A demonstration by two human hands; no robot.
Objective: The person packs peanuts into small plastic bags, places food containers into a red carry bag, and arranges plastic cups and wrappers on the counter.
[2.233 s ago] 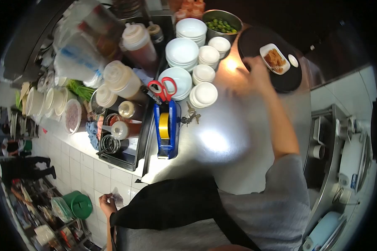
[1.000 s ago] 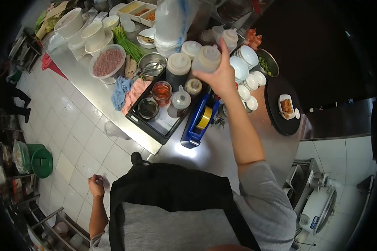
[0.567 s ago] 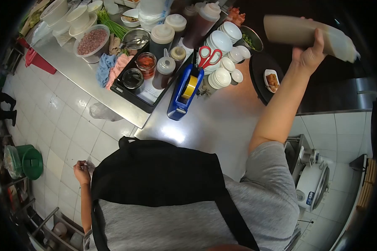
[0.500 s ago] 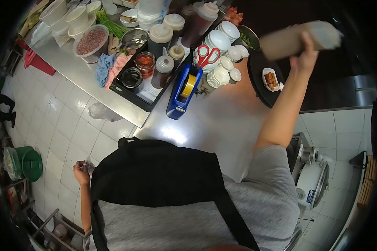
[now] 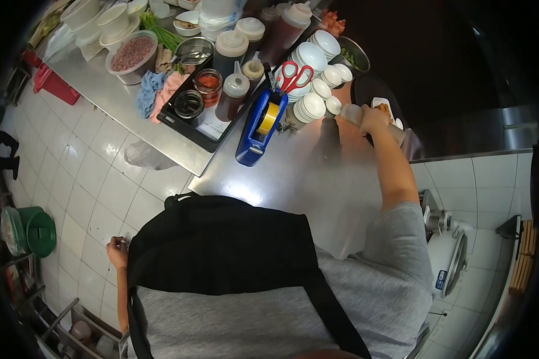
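Note:
My right hand [image 5: 374,119] is wrapped around a bottle [image 5: 352,113] with tan contents, held tilted at the right end of the steel counter. Its pale end points left toward the small white bowls [image 5: 310,107]. Partly hidden behind that hand is a white dish [image 5: 378,102] with browned food, on a round black tray [image 5: 363,90]. Low at the left side of my body, my left hand [image 5: 118,251] has its fingers curled together; whatever is in them is too small to make out.
A blue tape dispenser [image 5: 253,143] with red-handled scissors [image 5: 294,76] stands on the counter [image 5: 221,179]. Beside it, a black tray [image 5: 206,142] holds jars and squeeze bottles. Farther left are cloths [image 5: 150,90] and a tub of pinkish pieces [image 5: 132,55].
My right hand has come down and left with the bottle, from above the dark area to beside the white dish. My left hand has barely moved.

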